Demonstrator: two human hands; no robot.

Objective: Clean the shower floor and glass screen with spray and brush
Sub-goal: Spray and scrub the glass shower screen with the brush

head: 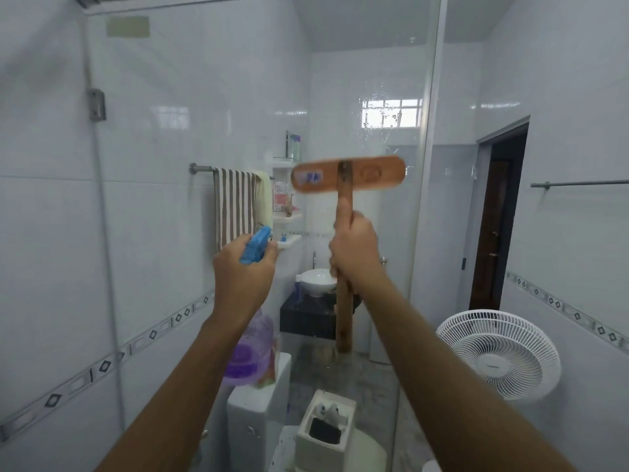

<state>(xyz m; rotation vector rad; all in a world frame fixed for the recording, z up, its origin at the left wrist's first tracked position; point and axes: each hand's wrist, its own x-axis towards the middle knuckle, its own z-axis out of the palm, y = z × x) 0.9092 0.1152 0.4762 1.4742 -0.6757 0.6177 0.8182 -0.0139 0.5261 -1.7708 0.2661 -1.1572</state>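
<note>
Two hands raised before glass screen (391,137), droplets on its upper part. Brush (348,177) up against glass: orange head level, blurred, wooden handle hanging down. White tiled walls (153,131) all round, patterned border low down. Beyond glass: striped towel (235,207) on rail, corner shelves (287,218), basin (318,282) on dark counter, cistern (258,413) below. Fan (498,354) at right beside dark doorway (498,216). Spray bottle (250,349) clear, purple liquid filling roughly lower half, blue trigger head on top. Left hand (243,270) curled round bottle neck, fingers over trigger, bottle hanging below wrist. Right hand (355,252) fisted tight on brush handle, thumb up along it, just under head.
</note>
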